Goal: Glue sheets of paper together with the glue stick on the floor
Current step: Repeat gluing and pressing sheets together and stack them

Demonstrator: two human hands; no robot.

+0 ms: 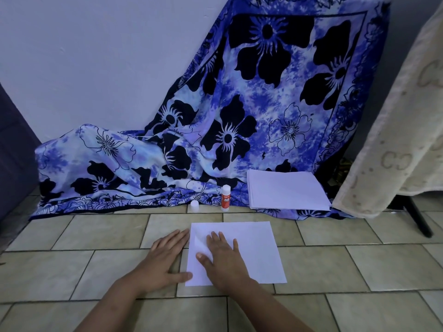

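Two flat hands, fingers straight and holding nothing: left hand [167,257] on the beige tiled floor [96,271] at the edge of the white paper sheet [259,255], right hand [223,257] pressing it, so one join looks nearly done; beyond are the white cap [194,205], upright red-and-white glue stick [225,198] and white paper stack [287,190], probably left to glue.

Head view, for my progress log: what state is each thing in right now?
Sheet: flat on the floor.
Right hand: open, pressing the sheet.
Left hand: open, flat on the floor at the sheet's edge.
Glue stick: upright, uncapped.
Cap: off, standing beside the stick.
Stack: neat, lying on the cloth.
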